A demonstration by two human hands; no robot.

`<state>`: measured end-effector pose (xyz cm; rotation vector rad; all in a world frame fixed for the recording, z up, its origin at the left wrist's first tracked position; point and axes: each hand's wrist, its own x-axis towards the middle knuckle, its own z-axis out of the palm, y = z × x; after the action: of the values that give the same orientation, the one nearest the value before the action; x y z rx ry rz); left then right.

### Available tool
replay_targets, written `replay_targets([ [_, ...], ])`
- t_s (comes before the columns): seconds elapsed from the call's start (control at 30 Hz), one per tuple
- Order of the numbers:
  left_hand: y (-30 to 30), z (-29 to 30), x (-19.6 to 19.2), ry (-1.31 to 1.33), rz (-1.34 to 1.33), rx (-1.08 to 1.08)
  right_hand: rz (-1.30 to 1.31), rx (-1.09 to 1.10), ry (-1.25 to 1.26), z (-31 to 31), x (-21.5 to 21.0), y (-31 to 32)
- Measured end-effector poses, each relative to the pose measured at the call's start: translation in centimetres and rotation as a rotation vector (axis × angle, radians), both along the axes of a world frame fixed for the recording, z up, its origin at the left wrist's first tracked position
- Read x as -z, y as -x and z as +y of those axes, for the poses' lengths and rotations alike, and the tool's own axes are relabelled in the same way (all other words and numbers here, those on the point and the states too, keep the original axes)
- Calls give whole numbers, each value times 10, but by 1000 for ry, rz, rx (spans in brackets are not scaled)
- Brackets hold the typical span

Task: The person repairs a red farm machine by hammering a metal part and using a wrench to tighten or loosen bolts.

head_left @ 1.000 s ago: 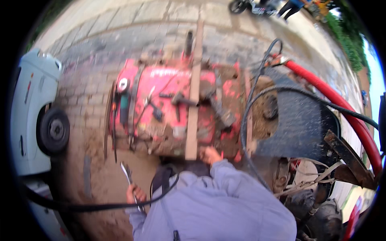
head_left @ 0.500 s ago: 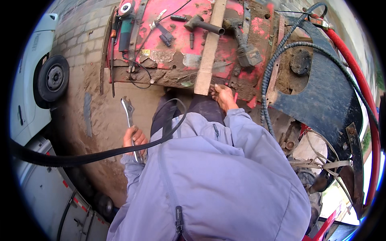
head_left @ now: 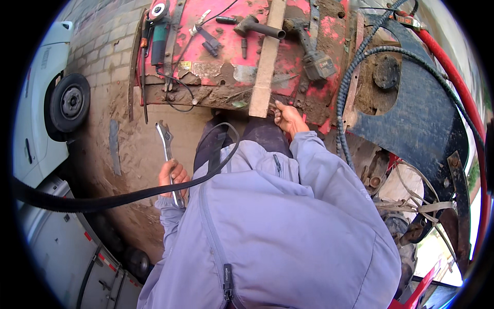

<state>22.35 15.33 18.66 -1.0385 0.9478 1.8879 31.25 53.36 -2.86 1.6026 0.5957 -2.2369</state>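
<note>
Left hand (head_left: 172,175) has its fingers closed around an adjustable wrench (head_left: 167,149), held low beside the leg. Right hand (head_left: 289,117) grips the muddy edge of the red machine deck (head_left: 226,56); mud could make that grip slip.

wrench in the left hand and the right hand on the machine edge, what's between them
In the head view, between the wrench in the left hand and the right hand lie the person's dark trousers and a black strap loop.
</note>
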Motion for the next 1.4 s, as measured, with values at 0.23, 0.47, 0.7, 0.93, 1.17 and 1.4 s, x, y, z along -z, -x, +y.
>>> replay_targets([
  [0.23, -2, 12, -8, 28, 1, 66, 97, 23, -144, -2, -1, 0],
  [0.47, -3, 13, -11, 43, 31, 99, 119, -15, -251, -6, -17, -4],
  [0.7, 2, 19, -8, 37, 40, 104, 167, -151, -387, -6, -11, -1],
  [0.93, 1, 26, -7, 36, 9, 150, 188, -197, -506, -16, -15, -7],
  [1.17, 4, 42, -10, 49, -19, 214, 154, -328, -508, -14, -12, -5],
  [1.4, -4, 46, -21, 106, 46, 201, -44, -402, -575, -18, -13, 5],
])
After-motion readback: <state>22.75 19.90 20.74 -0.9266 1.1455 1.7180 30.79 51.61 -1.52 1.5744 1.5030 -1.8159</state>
